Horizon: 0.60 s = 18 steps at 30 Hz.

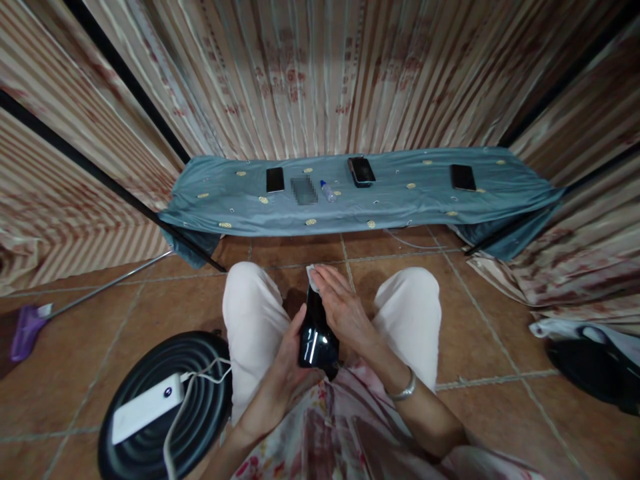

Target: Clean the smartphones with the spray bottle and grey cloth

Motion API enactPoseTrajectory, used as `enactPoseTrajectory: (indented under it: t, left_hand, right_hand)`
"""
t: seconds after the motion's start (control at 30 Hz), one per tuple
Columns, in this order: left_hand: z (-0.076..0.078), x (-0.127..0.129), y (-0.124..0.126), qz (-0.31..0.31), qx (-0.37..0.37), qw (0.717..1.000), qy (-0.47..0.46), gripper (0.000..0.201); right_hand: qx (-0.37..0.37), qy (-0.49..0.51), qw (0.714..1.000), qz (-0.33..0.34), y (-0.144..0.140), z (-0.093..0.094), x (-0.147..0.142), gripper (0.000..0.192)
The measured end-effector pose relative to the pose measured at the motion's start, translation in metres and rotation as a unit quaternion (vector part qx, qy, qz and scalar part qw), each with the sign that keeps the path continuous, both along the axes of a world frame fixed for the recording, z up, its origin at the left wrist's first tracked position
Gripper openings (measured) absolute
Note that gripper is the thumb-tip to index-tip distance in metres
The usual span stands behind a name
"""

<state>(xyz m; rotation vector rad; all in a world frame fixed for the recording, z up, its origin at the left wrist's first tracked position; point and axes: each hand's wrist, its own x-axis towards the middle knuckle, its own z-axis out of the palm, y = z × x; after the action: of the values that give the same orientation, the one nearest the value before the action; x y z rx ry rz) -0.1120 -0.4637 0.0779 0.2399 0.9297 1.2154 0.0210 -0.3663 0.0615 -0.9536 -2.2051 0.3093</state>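
The right hand (343, 307) covers the top of the black phone (316, 333), and most of the white cloth (311, 275) is tucked under its fingers. Far past both hands, a blurred patch (304, 190) sits on the blue sheet (400, 193). The purple thing (27, 330), far left of the left hand (280, 377), is cut off.

The left hand (285, 373) holds a black phone (315, 337) over the lap while the right hand (343, 307) presses a white cloth (312, 275) on it.
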Motion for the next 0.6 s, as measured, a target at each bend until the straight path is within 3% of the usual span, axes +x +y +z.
enactPoseTrajectory:
  t: [0.13, 0.3, 0.47, 0.6]
  left_hand:
    - [0.003, -0.008, -0.018, -0.043, 0.04, 0.997, 0.044, 0.049]
    - [0.0, -0.009, -0.016, -0.08, 0.047, 0.995, 0.048, 0.048]
    - [-0.001, -0.006, -0.015, -0.065, 0.033, 0.997, -0.014, 0.051]
    - [0.002, -0.005, -0.013, -0.027, -0.027, 0.998, -0.056, 0.055]
  right_hand:
    - [0.001, -0.019, 0.999, 0.026, 0.0, 0.003, -0.002, 0.05]
    - [-0.027, -0.03, 0.999, 0.004, 0.005, 0.003, 0.004, 0.049]
    - [-0.045, -0.028, 0.999, -0.009, 0.008, 0.002, 0.01, 0.046]
    - [-0.078, -0.001, 0.996, -0.032, 0.013, -0.003, 0.018, 0.043]
